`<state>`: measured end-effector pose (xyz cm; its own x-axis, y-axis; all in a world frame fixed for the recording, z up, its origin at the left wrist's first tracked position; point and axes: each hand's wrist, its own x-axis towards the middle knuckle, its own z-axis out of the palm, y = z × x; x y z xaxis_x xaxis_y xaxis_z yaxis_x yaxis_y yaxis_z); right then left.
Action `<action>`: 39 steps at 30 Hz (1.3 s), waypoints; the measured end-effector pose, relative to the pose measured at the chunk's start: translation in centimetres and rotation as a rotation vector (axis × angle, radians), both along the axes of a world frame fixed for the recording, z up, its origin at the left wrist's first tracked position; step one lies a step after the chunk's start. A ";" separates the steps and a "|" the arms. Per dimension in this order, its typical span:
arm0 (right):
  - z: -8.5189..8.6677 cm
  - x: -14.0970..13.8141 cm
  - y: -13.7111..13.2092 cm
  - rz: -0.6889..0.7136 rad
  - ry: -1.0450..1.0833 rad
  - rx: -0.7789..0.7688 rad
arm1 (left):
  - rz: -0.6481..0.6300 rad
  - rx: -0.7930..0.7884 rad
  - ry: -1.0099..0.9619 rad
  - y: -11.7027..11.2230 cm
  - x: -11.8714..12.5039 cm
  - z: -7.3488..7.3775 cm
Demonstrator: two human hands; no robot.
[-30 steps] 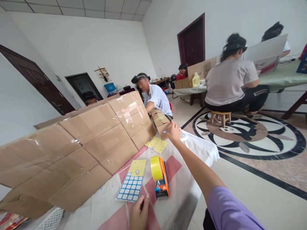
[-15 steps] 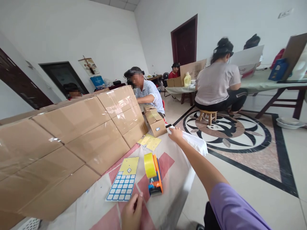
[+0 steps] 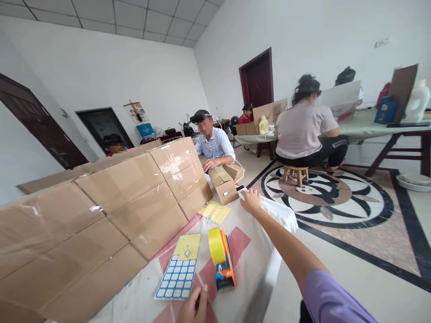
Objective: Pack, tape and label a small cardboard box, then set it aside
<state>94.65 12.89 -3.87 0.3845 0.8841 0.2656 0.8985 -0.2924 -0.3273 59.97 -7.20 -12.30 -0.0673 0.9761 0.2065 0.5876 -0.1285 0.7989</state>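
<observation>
My right hand reaches to the far right edge of the table, its fingers bent on thin white material, cloth or plastic, draped over the edge. Beside it stands a small cardboard box with a little label on its side. My left hand rests low near the table's front with curled fingers; whether anything is in them is hidden. Just ahead of it lies a sheet of blue-bordered stickers, partly peeled to its yellow backing. An orange tape dispenser with a yellow roll sits to the right.
Stacked taped cartons form a wall along the left. A yellow backing sheet lies near the small box. Across the table sits a person in a light shirt; another sits on a wooden stool at a second table.
The camera has tilted upward, so the whole scene sits lower in view. The person across the table now has a hand by the small box. My hands stay in about the same places.
</observation>
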 end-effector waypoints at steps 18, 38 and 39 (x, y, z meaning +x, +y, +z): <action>0.6 2.0 -1.5 -0.007 0.050 -0.054 | -0.040 -0.002 -0.001 -0.5 0.3 1.3; 6.2 -1.9 -4.5 0.444 0.097 -0.194 | -0.140 0.001 0.027 -0.5 0.1 2.2; 6.7 -2.9 -5.3 0.513 0.106 -0.231 | -0.148 0.003 0.019 -0.5 0.1 2.3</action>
<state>91.73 7.64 2.82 -0.0950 0.9951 0.0267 0.9099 0.0977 -0.4032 60.11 -7.69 -9.98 0.0808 0.9745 0.2093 0.5771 -0.2169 0.7873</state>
